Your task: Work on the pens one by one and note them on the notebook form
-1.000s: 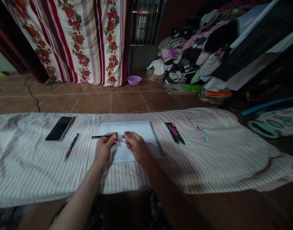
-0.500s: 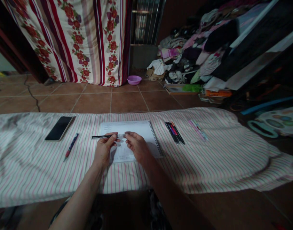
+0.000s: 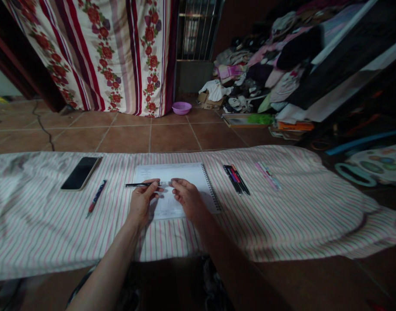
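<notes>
Okay, left hand [image 3: 141,203] has its fingers closed on a black pen [image 3: 135,185], thumb on top, the pen lying roughly level and pointing out to the left. Right hand [image 3: 188,198] pinches a small clear piece [image 3: 166,183] at the pen's right end; can't tell if it's joined to the pen or apart. Both hands, and most of the pen, are above an open spiral notebook [image 3: 181,170], coil on its right side. Notebook lies on a surface with striped cloth [image 3: 282,229]. Left of it: red-and-blue pen [image 3: 96,198], slanted, then dark-screened phone [image 3: 80,173] farther left. Right of it: cluster of dark pens [image 3: 236,180], one with red, then pastel pens [image 3: 268,176]. Purple basin [image 3: 181,108] on the tiled floor [image 3: 126,134] beyond.
</notes>
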Action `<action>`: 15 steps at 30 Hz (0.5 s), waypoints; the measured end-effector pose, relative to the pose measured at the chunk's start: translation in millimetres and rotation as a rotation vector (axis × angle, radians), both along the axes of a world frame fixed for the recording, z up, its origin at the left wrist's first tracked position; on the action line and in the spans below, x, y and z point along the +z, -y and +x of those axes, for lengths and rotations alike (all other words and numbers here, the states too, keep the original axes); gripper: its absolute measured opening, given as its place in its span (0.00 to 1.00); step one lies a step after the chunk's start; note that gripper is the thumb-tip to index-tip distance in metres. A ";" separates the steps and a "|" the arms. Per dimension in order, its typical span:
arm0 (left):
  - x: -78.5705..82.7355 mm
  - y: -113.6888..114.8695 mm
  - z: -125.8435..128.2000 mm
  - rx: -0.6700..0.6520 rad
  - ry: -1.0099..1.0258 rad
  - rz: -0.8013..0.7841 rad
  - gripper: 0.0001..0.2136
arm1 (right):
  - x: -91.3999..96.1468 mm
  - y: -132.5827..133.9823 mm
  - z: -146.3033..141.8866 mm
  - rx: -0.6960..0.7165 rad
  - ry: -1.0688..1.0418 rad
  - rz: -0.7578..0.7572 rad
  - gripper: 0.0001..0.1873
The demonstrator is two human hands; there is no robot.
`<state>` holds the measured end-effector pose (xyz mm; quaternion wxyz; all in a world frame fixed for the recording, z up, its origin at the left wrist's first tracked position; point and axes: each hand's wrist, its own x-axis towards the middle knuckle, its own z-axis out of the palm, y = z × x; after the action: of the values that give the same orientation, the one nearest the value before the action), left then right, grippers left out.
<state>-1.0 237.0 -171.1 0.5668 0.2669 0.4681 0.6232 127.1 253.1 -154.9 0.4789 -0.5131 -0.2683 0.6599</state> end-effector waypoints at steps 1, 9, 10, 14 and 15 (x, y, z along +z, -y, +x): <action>-0.3 -0.2 0.6 0.000 0.004 -0.006 0.15 | -0.3 -0.2 0.4 -0.002 0.001 -0.001 0.07; -0.9 -1.1 5.1 -0.005 0.021 -0.046 0.15 | 0.0 -0.7 5.7 -0.011 -0.007 -0.020 0.05; -0.5 -1.1 5.7 -0.006 0.022 -0.049 0.15 | 0.0 -0.7 6.4 -0.010 0.000 -0.023 0.05; 0.2 -1.5 8.6 -0.009 0.029 -0.071 0.15 | -2.3 -1.3 10.6 -0.025 0.035 -0.036 0.06; 0.1 -1.7 9.3 -0.006 0.033 -0.076 0.14 | -3.1 -1.7 11.9 -0.029 0.040 -0.033 0.06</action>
<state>8.3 238.7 -170.9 0.5861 0.2363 0.4813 0.6074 139.0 254.7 -158.0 0.4747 -0.5377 -0.2592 0.6468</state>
